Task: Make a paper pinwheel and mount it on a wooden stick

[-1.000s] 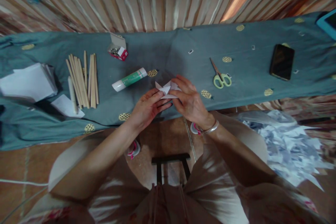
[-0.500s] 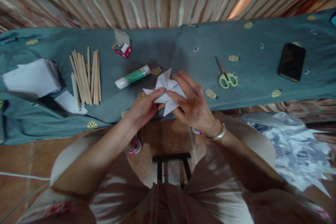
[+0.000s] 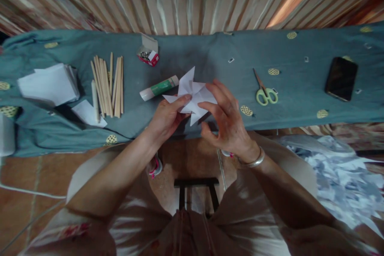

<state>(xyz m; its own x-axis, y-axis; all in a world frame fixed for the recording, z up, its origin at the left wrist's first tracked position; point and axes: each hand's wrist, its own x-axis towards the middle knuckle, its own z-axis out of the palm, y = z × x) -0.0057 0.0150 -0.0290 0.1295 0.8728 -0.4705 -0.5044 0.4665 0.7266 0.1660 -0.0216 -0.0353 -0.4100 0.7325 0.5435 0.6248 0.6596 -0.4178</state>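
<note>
A white paper pinwheel (image 3: 195,95) is held in the air above the near edge of the desk (image 3: 204,58), around the middle of the scene. The left hand (image 3: 169,117) is clamped on its left side, the thumb pressed near the folded centre. The right hand (image 3: 226,118) has its fingers spread apart over the right side, partly hiding it; whether the fingertips touch the paper I cannot tell.

Just beyond, to the left, lies a green and white glue stick (image 3: 159,87), with an open red box (image 3: 149,53) of small metal pieces farther back. Farther left are wooden sticks (image 3: 107,86), a pale rod (image 3: 95,102) lying across a loose sheet (image 3: 87,113), and a stack of white paper (image 3: 51,84). To the right lie green-handled scissors (image 3: 266,95), then a dark phone (image 3: 341,79) well apart. A heap of paper scraps (image 3: 342,176) sits near right, below the desk; a striped curtain (image 3: 180,2) hangs along the far side.
</note>
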